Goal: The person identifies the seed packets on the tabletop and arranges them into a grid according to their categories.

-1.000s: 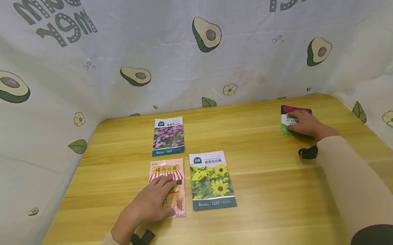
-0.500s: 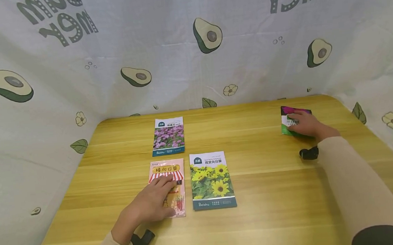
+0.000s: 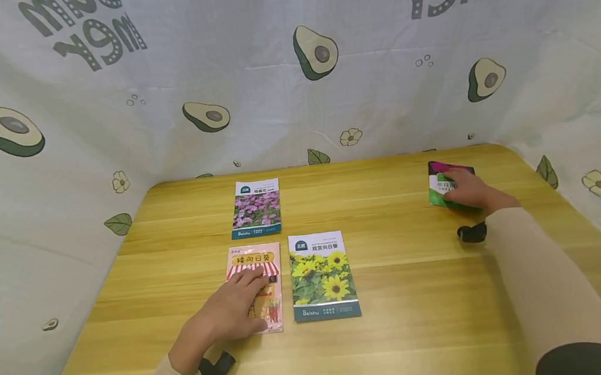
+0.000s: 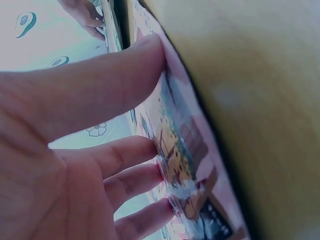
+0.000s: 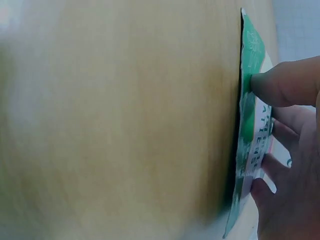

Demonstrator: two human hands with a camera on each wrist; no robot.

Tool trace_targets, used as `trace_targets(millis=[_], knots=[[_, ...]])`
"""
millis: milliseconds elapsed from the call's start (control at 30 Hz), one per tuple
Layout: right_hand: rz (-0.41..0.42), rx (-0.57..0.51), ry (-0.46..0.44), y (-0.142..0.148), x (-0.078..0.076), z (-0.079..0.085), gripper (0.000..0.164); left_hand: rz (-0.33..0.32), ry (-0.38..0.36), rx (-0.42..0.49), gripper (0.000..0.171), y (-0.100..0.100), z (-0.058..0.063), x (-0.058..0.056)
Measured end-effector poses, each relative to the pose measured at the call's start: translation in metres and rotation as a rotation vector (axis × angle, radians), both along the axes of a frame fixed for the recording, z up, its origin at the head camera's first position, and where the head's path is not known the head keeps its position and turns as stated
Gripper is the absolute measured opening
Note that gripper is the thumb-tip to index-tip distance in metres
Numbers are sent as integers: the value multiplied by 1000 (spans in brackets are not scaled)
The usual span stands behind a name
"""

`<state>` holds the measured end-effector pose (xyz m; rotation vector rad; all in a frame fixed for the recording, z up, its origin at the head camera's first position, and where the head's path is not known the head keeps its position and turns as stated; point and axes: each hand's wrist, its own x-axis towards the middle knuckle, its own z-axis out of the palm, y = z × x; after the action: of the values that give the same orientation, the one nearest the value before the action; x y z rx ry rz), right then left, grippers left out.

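My left hand (image 3: pixel 225 311) rests its fingertips and thumb on a pink seed packet (image 3: pixel 253 257) with a striped awning print, lying flat on the table. The left wrist view shows these fingers extended, their tips touching the packet's face. At the far right, my right hand (image 3: pixel 467 189) touches a green, white and purple seed packet (image 3: pixel 436 197). Seen from the right wrist, the thumb and fingertips press on that packet's face (image 5: pixel 248 130), spread apart and not wrapped round it. Part of each packet is hidden under the hand.
A sunflower seed packet (image 3: pixel 323 277) lies just right of the pink one. Behind that pair is a packet with purple flowers (image 3: pixel 256 208). The wooden table (image 3: pixel 396 321) backs onto a white cloth (image 3: pixel 258 49) printed with avocados.
The head view shifts very slightly. Both hands and all the packets stay in the same places.
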<state>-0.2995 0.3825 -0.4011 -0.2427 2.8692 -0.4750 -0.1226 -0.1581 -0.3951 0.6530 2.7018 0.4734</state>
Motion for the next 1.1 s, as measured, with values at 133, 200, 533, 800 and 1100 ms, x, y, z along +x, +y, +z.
trace_targets(millis=[133,200,533,800,1100], knots=[[10,34,-19,-1,1,3,77,-15,11,4,75,-1,-1,0],[5,31,-32,-1,1,4,77,-23,17,7,74,-2,0,0],[19,24,-49,-8,2,8,76,1,6,-3,75,-1,0,1],[31,26,-46,-18,-3,7,75,-13,14,2,74,-3,-2,1],[9,32,-77,-21,-4,6,76,-16,17,2,75,-2,-1,1]])
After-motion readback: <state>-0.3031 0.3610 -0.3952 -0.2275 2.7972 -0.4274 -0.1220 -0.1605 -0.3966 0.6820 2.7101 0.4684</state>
